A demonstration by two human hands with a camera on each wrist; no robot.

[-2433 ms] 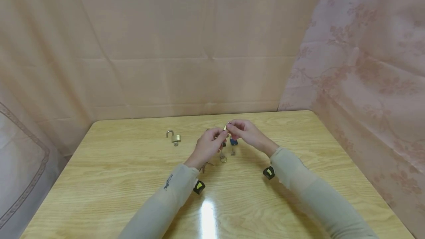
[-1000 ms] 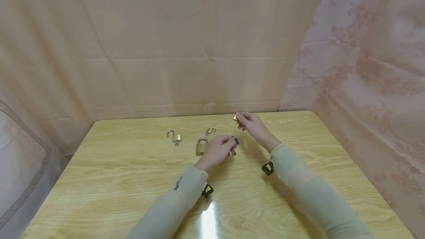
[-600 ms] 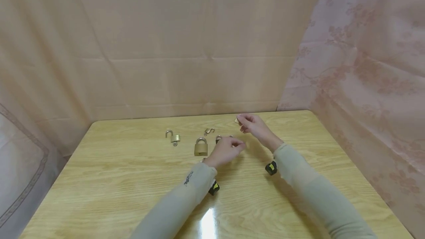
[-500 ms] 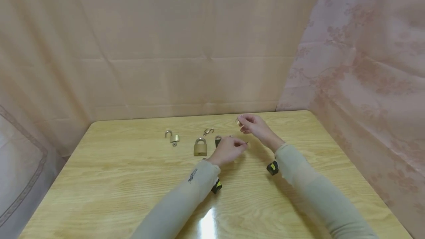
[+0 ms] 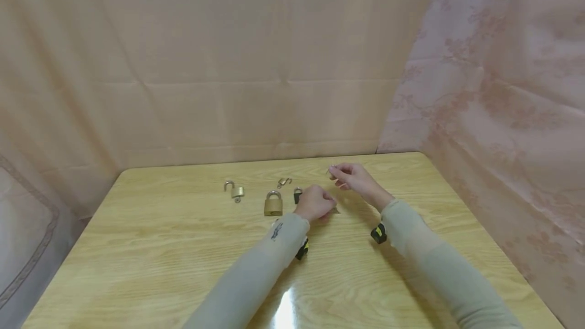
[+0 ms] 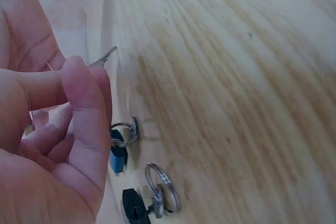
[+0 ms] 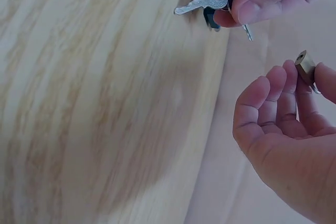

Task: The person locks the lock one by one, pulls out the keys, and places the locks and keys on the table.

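Note:
My left hand (image 5: pixel 315 203) pinches a small key ring between thumb and forefinger. A silver key (image 7: pixel 197 3) on that ring sticks out past the fingertips, and a second key (image 7: pixel 248 32) points toward the right hand. Between thumb and fingers, my right hand (image 5: pixel 356 179) holds a small brass padlock (image 7: pixel 304 69), its keyhole end facing the keys. A gap separates keys and lock. Under the left hand, a blue padlock (image 6: pixel 118 158) and a black padlock (image 6: pixel 135 207), each with a ring at its keyhole, lie on the wooden table (image 5: pixel 183 248).
Left of the hands lie a large brass padlock (image 5: pixel 273 206) with its shackle up, a tiny padlock (image 5: pixel 283 182) with its shackle swung out, and a brass padlock (image 5: pixel 238 193) with an open shackle. A curtain (image 5: pixel 228 65) hangs behind the table's far edge.
The hands have drawn apart from their earlier meeting. My left hand has moved right, with the keys now in its fingers. In my right hand the small padlock has been turned.

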